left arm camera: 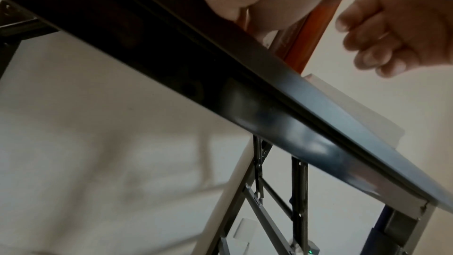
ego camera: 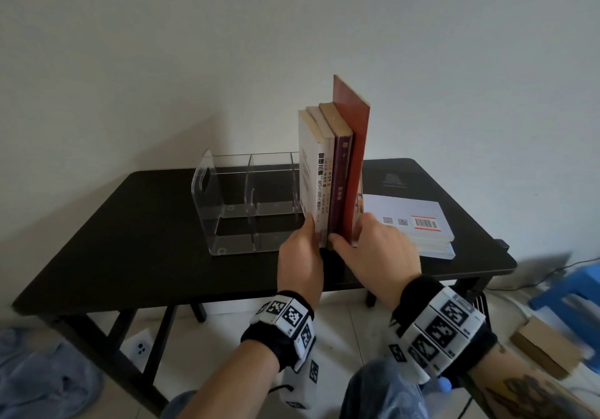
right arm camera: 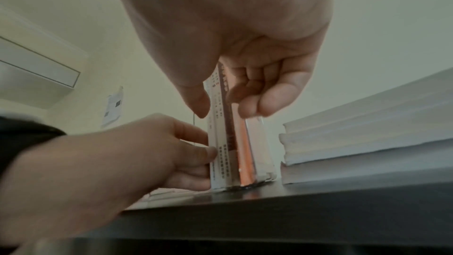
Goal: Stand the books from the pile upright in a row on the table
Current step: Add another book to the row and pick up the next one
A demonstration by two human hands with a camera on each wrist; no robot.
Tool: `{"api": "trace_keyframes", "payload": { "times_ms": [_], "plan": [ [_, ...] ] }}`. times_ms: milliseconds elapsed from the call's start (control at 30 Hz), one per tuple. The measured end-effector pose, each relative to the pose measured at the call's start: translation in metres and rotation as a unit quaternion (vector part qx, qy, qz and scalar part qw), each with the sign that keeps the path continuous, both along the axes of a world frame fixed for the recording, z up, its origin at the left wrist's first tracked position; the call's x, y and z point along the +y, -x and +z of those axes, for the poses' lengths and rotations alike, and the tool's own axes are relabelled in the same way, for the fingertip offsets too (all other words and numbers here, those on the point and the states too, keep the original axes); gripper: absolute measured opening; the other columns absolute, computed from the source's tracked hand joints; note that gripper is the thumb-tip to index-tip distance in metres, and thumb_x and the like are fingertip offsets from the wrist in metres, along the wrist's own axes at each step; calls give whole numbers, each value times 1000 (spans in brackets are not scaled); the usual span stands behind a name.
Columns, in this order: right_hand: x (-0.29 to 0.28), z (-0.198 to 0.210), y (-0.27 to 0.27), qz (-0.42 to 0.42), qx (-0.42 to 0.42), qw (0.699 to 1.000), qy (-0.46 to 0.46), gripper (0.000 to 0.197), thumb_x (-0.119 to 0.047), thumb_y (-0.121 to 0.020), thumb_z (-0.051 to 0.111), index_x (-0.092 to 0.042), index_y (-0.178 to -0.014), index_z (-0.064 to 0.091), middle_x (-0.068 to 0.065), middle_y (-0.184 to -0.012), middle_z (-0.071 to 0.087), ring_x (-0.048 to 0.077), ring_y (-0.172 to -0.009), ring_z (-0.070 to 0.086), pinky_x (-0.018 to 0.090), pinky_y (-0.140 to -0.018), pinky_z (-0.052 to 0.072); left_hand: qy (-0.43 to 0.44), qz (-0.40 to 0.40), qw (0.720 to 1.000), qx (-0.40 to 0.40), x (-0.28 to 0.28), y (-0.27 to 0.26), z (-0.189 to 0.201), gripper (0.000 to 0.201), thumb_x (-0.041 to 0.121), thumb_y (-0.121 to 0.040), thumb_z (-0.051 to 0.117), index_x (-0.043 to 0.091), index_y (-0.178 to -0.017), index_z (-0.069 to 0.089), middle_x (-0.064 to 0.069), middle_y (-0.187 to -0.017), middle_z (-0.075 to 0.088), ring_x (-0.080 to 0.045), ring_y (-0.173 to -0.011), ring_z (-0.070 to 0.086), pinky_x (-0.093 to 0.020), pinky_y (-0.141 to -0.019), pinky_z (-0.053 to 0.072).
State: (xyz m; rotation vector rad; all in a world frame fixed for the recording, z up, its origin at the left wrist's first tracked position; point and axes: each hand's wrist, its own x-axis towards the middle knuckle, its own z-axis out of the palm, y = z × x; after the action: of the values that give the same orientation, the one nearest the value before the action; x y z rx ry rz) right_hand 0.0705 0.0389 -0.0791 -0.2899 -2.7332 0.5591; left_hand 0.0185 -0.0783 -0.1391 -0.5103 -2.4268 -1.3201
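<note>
Head view, centre of the frame: four books [ego camera: 334,172] stand upright in a tight row on the black counter [ego camera: 130,240], at the right end of a clear acrylic rack [ego camera: 227,204]. The left hand [ego camera: 302,256] presses its fingers against the white outer cover; the right hand [ego camera: 373,249] pinches the red book's foot. Lower right, a flat pile [ego camera: 418,224] still waits, so roughly half seems left.

You have the table [ego camera: 136,240] as your landmark: on it, toward the middle, stands a row of upright books [ego camera: 331,172]. Just left of the row sits a divided rack [ego camera: 227,204]; just right of it lies the flat pile [ego camera: 418,224]. Your left hand [ego camera: 300,256] and right hand [ego camera: 376,249] flank the row's near end.
</note>
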Motion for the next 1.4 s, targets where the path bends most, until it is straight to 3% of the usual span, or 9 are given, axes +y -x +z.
{"api": "trace_keyframes", "payload": {
  "times_ms": [200,333,433,500,600,733,967,1167,1400],
  "plan": [
    [-1,-8,13,50,-5,999,-1,26,-38,-94,50,-15,-106,46,10,-92,69,35,-83,65,38,-65,50,219,124,965,77,-14,5,11,18,41,-95,48,31,-101,63,7,-81,52,-13,-71,55,-29,-53,48],
    [-1,-11,18,50,-13,998,-22,22,-28,-97,45,-12,-111,47,12,-92,69,36,-82,64,35,-62,43,85,107,991,1,-14,21,2,19,37,-94,52,27,-110,56,10,-115,43,-1,-96,49,-9,-69,37],
    [0,-11,17,51,-23,998,-22,22,-29,-95,46,-13,-109,47,12,-92,69,37,-82,64,37,-63,47,106,32,994,24,-10,25,-4,27,26,-100,43,24,-126,50,9,-128,43,-12,-112,52,-17,-82,42],
    [3,-11,16,62,-37,997,-24,21,-29,-93,49,-14,-108,48,10,-92,69,35,-82,64,38,-66,51,112,22,993,35,-11,23,-2,19,28,-100,41,32,-116,48,16,-122,46,-12,-106,58,-22,-77,49],
    [11,-7,9,52,-71,996,-34,14,-20,-85,52,-14,-98,52,8,-90,67,31,-78,60,34,-62,47,182,52,980,61,-14,22,-3,25,29,-94,50,26,-118,45,1,-129,49,-23,-94,64,-41,-74,56],
    [28,-3,7,-6,-36,999,-39,18,-20,-87,51,-13,-102,58,6,-101,61,26,-91,55,35,-72,47,222,70,971,50,-15,20,-7,34,28,-93,56,27,-122,39,-2,-128,51,-25,-79,66,-42,-67,57],
    [48,-18,36,-74,-76,988,-114,72,-67,-86,40,-9,-129,46,11,-138,46,31,-132,35,45,-109,30,222,69,971,55,-14,17,-5,25,32,-101,36,24,-125,40,-3,-130,50,-24,-73,64,-35,-59,52],
    [56,-13,31,-50,-91,983,-152,81,-79,-84,23,-12,-115,57,9,-122,58,31,-118,48,45,-98,39,225,66,971,55,-16,16,-5,27,33,-101,34,24,-126,40,-2,-130,50,-21,-72,63,-27,-56,44],
    [92,6,29,-177,-140,974,-25,60,-49,-92,46,1,-127,45,24,-129,50,41,-118,50,44,-95,41,219,72,971,60,-16,17,-6,29,32,-101,36,22,-127,43,-2,-131,51,-18,-75,64,-30,-58,52]
  ]
}}
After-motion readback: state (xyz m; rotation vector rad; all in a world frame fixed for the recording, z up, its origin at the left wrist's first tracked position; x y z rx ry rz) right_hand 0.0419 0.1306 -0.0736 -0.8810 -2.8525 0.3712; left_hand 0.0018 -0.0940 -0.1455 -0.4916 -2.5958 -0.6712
